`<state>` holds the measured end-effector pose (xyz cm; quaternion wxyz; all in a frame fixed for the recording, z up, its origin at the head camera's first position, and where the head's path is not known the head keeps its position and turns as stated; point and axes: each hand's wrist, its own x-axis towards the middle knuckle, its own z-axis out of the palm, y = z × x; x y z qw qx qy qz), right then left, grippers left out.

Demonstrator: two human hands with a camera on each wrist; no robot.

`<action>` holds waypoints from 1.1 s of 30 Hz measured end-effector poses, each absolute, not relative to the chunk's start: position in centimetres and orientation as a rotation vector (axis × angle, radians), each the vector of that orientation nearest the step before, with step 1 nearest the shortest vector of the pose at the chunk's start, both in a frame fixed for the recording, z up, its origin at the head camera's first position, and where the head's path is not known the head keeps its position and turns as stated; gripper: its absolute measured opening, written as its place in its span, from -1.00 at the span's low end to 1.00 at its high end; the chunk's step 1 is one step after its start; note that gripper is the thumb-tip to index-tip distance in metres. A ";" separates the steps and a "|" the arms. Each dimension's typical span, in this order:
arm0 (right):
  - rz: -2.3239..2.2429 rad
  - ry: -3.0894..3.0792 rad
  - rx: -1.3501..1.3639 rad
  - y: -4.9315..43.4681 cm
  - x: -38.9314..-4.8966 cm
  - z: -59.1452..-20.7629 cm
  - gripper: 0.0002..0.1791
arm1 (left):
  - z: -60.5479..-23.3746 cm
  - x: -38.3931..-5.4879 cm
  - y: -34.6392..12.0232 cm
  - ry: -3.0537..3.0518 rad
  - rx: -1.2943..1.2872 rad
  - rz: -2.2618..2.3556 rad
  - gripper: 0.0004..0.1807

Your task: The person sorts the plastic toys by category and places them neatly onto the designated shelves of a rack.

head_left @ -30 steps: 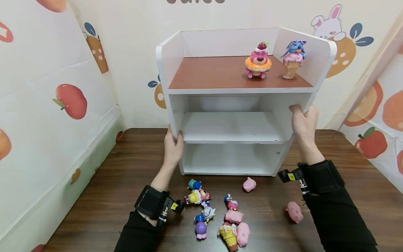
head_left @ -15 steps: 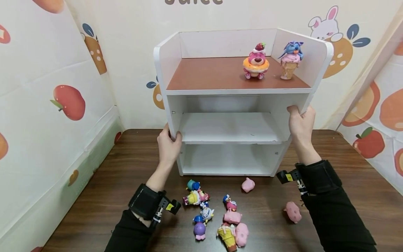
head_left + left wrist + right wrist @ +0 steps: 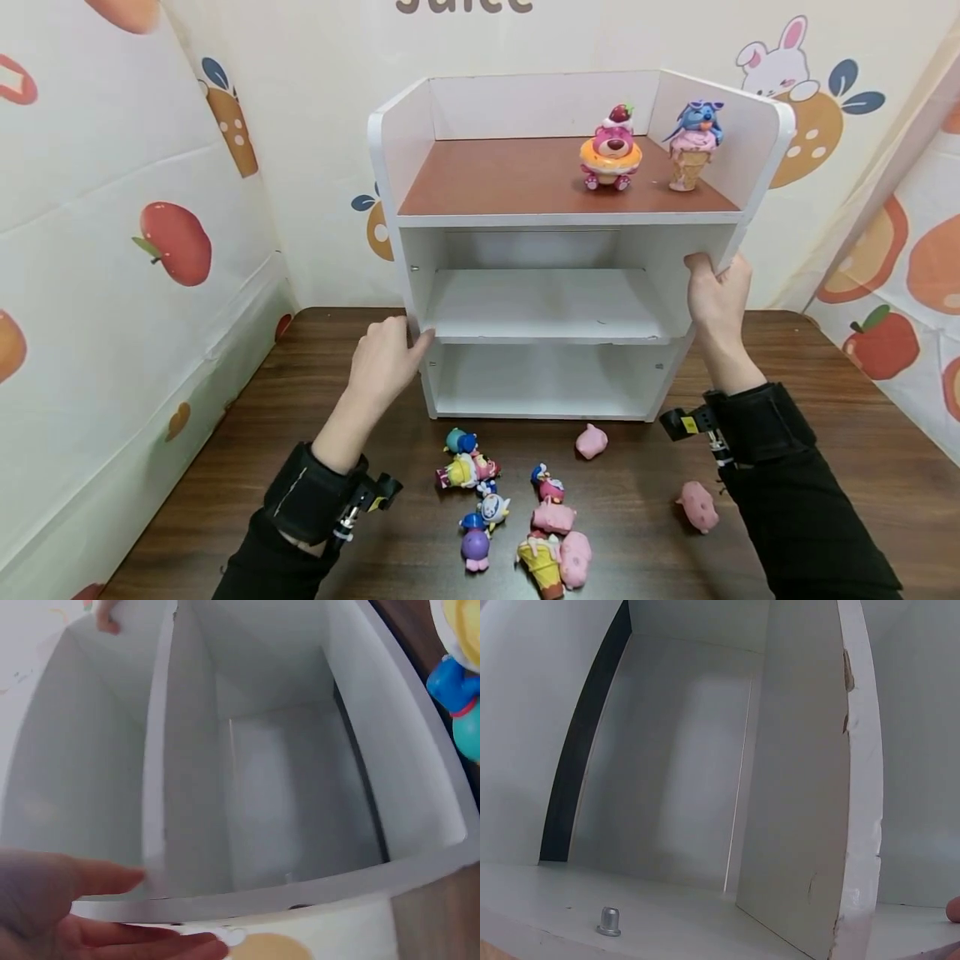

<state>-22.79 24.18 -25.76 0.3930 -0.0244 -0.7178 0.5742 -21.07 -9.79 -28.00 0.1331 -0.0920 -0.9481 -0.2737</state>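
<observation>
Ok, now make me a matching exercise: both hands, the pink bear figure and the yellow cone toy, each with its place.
1. right hand
2. left hand
3. pink bear figure
4. yellow cone toy

A. on the brown top shelf
B. at the right side of the white shelf unit
C. on the wooden table
D. at the left side of that unit

Right pairs: 1-B, 2-D, 3-A, 4-C

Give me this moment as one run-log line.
left hand: at left side panel, contact unclear; right hand: grips right side panel; shelf unit: upright; top: bear figure, cone figure; table: toys
</observation>
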 end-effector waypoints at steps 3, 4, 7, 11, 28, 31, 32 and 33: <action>1.458 -1.822 -0.065 24.2 -22.8 -25.7 -0.56 | -27.8 -20.1 -9.9 -2.811 -0.271 -0.657 -0.64; 1.458 -1.821 -0.067 24.2 -22.8 -25.7 -0.56 | -27.8 -19.8 -9.8 -2.825 -0.281 -0.623 -0.63; 1.450 -1.824 -0.069 24.2 -22.8 -25.8 -0.57 | -28.0 -18.9 -9.6 -2.852 -0.336 -0.578 -0.65; 1.443 -1.828 -0.058 24.3 -22.8 -25.9 -0.57 | -28.5 -17.9 -8.9 -2.856 -0.447 -0.633 -0.77; 1.427 -1.822 -0.043 24.3 -23.0 -25.9 -0.57 | -31.3 -13.6 -5.6 -2.731 -1.294 -0.942 -0.88; 1.431 -1.813 -0.030 24.3 -23.0 -25.9 -0.57 | -32.2 -13.1 -5.2 -2.693 -1.472 -0.929 -0.85; 1.430 -1.813 -0.023 24.4 -23.0 -25.9 -0.56 | -32.5 -13.0 -5.0 -2.680 -1.527 -0.924 -0.83; 1.433 -1.810 -0.023 24.4 -23.0 -25.9 -0.56 | -32.8 -12.9 -4.9 -2.674 -1.577 -0.924 -0.82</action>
